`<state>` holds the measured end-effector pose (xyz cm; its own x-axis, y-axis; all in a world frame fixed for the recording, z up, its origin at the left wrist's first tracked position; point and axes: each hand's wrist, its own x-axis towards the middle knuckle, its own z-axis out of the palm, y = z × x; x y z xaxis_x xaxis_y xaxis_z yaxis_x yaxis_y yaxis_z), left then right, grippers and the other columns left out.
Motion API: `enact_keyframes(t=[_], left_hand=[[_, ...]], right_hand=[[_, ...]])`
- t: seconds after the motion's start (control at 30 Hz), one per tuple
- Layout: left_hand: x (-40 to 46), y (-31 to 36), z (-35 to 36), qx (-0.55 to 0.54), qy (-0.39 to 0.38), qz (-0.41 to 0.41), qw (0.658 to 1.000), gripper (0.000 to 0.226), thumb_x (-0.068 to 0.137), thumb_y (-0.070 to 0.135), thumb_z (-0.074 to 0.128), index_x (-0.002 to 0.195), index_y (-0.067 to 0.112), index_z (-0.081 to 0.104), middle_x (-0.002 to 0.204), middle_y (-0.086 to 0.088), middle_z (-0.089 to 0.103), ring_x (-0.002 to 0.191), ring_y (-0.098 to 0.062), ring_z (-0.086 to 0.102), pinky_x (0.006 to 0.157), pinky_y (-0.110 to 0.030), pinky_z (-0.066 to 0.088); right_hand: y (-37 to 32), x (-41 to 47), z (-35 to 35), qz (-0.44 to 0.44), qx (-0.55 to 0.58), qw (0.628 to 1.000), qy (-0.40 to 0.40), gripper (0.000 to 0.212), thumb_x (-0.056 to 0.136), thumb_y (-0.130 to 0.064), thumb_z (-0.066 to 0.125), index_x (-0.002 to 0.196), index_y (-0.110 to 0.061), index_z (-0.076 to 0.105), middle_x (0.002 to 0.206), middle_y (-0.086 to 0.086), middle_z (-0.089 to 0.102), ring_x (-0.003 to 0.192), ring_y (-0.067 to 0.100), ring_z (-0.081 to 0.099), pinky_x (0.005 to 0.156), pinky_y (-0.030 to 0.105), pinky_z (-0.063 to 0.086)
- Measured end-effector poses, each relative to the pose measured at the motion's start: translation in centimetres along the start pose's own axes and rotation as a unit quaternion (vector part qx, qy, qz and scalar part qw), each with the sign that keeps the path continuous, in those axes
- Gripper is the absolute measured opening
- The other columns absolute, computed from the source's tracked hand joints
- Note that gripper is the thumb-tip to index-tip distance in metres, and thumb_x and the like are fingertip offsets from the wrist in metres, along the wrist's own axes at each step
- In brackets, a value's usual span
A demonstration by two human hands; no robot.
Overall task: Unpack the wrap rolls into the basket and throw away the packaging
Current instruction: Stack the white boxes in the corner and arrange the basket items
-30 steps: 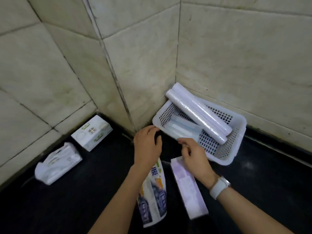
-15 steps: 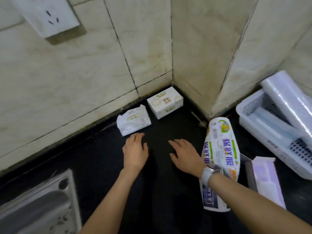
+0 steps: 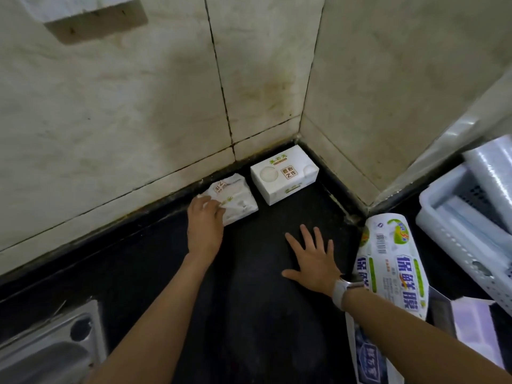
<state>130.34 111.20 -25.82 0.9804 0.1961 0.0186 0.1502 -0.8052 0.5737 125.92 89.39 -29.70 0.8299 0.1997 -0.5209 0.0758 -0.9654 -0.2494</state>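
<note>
Wrap pack [image 3: 393, 275] lies at right of frame on the black counter [image 3: 249, 314], long axis running from upper centre-right down toward the lower right edge; its top end points at the wall corner. Printed sleeve: white with green and blue characters, barcode near the top end. Right forearm crosses its lower part.

Right hand [image 3: 313, 259]: flat, fingers spread, palm down on the counter just left of the pack, holding nothing. Left hand [image 3: 205, 223]: fingers curled onto the near edge of a crumpled white packet [image 3: 235, 198] against the wall; firm grasp or not cannot be told.

White box [image 3: 285, 173] sits just right of the packet, in the corner.

Basket [image 3: 454, 236] at right edge, holding rolls [image 3: 493, 176]. Open lilac carton [image 3: 471, 328] lower right. Sink [image 3: 50, 350] lower left
</note>
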Motion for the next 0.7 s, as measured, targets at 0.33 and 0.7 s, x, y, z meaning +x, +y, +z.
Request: enact_keyframes(t=[0.33, 0.7], left_hand=[[0.3, 8.5, -0.6, -0.126, 0.154, 0.081, 0.977, 0.022, 0.092, 0.007, 0.049, 0.109, -0.001, 0.061, 0.115, -0.021, 0.061, 0.111, -0.034, 0.052, 0.098, -0.051, 0.041], [1.3, 8.9, 4.3, -0.273, -0.009, -0.044, 0.961, 0.064, 0.094, 0.031, 0.046, 0.146, 0.022, 0.012, 0.158, -0.003, 0.002, 0.144, -0.017, 0.003, 0.115, -0.032, 0.009]], right_hand=[[-0.8, 2.6, -10.6, -0.084, 0.489, 0.845, 0.2, 0.038, 0.093, -0.023, 0.047, 0.131, -0.023, 0.045, 0.128, 0.003, 0.051, 0.105, 0.011, 0.052, 0.09, 0.023, 0.041], [3.1, 6.9, -12.5, 0.017, 0.444, 0.871, 0.212, 0.046, 0.093, -0.018, 0.039, 0.139, -0.015, 0.034, 0.137, 0.005, 0.045, 0.125, 0.019, 0.042, 0.098, 0.022, 0.034]])
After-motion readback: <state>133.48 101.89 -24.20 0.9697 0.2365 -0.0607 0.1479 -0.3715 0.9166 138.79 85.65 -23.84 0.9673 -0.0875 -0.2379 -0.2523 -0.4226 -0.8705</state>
